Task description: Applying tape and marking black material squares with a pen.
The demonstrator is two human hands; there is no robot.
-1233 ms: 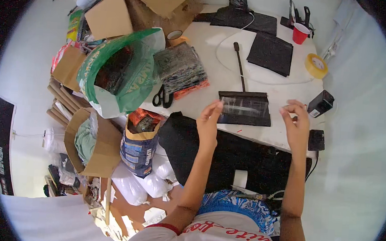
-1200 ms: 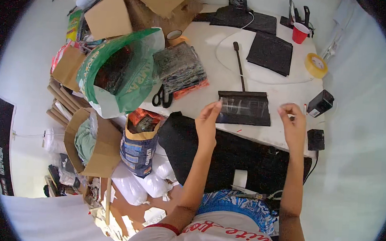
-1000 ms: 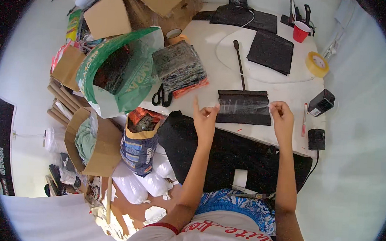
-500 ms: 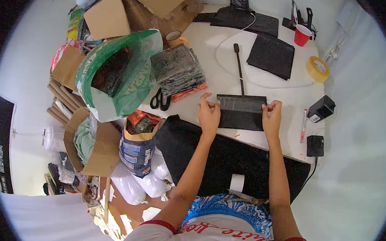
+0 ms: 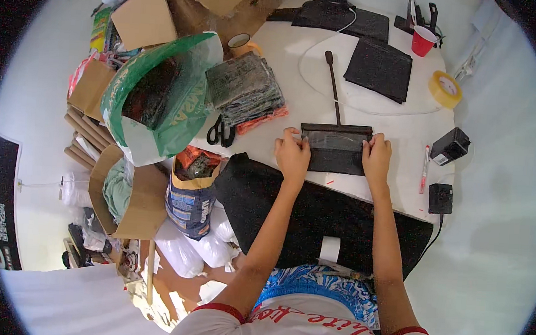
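A flat black rectangular piece [image 5: 336,162], with a shiny see-through strip across its upper part, lies on the white table in front of me. My left hand [image 5: 292,153] pinches its left edge between thumb and fingers. At the opposite edge, my right hand [image 5: 376,157] grips it the same way. A narrow dark band [image 5: 336,129] runs along the piece's far edge; whether it is a fold or a separate bar, I cannot tell. From that edge a thin dark rod [image 5: 333,85] with a thicker tip points away from me.
Left of my hands are black-handled scissors [image 5: 221,132], a stack of dark plastic-wrapped packs [image 5: 245,86] and a green-white bag [image 5: 192,95]. Folded black material [image 5: 378,70], yellowish tape [image 5: 445,90], a red cup [image 5: 423,40] and a black box [image 5: 450,146] lie beyond. Black cloth [image 5: 313,225] covers the near edge.
A narrow dark band now shows along the piece's far edge, where the surface was flatter before. Both hands keep their grip at the sides, with fingers slightly shifted. The view has tilted a little.
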